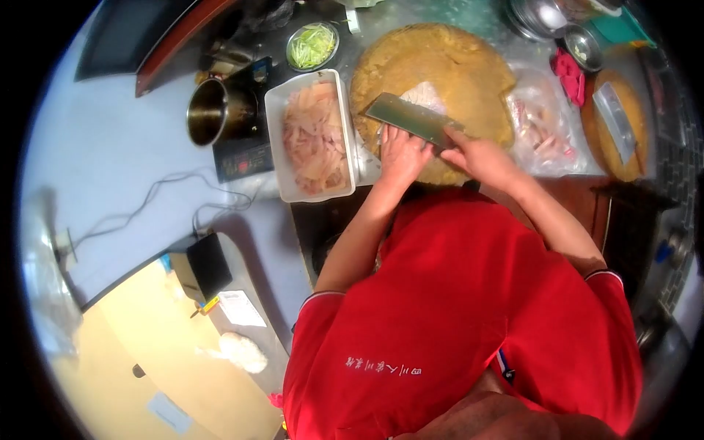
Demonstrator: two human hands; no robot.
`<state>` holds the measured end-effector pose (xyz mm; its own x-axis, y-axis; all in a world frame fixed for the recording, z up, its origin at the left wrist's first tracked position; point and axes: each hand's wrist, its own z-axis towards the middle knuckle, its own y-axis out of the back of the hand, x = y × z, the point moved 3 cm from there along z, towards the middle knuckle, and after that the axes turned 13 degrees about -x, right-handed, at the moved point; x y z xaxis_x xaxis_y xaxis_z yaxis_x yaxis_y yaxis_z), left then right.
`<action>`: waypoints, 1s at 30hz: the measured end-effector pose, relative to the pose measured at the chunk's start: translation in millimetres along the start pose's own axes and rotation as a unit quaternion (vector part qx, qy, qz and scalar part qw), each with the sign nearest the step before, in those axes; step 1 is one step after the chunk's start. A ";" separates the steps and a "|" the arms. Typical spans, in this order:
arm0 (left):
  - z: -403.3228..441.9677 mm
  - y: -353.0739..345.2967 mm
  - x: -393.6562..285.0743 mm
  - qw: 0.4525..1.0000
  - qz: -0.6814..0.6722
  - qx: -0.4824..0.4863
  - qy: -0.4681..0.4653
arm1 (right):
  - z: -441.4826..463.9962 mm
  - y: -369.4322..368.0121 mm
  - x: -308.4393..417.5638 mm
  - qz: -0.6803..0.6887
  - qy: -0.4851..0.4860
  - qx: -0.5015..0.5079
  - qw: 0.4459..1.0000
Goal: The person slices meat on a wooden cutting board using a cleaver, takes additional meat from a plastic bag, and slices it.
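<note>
My right hand point(478, 157) grips a broad cleaver point(408, 117) by its handle end, the blade slanting up to the left over a thick round wooden chopping board point(473, 70). Beside the near edge of the blade, my left hand point(402, 152) lies with fingers stretched forward and close together. What is under its fingertips is mostly hidden. A pale piece of meat point(424, 96) shows on the board just beyond the blade. Left of the board stands a white plastic tub point(273, 139) holding many thin pink meat slices point(315, 136).
A bowl of green shredded vegetable point(312, 47) sits behind the tub. Right of the board lie a clear bag of meat point(543, 128), a pink cloth point(570, 76) and a smaller board point(636, 110) with another cleaver point(614, 121). A metal pot point(209, 111) stands at left.
</note>
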<state>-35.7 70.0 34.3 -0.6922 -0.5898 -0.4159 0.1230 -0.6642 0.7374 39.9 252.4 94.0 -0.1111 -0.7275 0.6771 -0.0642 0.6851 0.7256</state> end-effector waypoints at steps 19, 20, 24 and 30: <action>-11.7 3.0 1.7 1.000 -0.015 0.012 0.021 | -27.3 11.1 7.4 0.028 -0.014 0.030 0.999; -12.0 1.3 3.9 0.999 -0.009 0.016 0.026 | -17.2 7.9 8.1 0.037 -0.013 0.026 0.999; -12.2 4.5 3.7 0.999 -0.004 0.026 0.038 | 1.4 -3.6 7.5 0.013 0.014 0.013 1.000; -12.8 13.0 -2.7 0.999 -0.028 0.006 0.033 | -31.2 15.8 12.5 0.019 0.002 0.040 0.999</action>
<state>-23.1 57.1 38.2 -0.6498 -0.5808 -0.4904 0.0763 -0.6917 0.7181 68.4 252.9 117.8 -0.1104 -0.7009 0.7047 -0.1397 0.7129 0.6872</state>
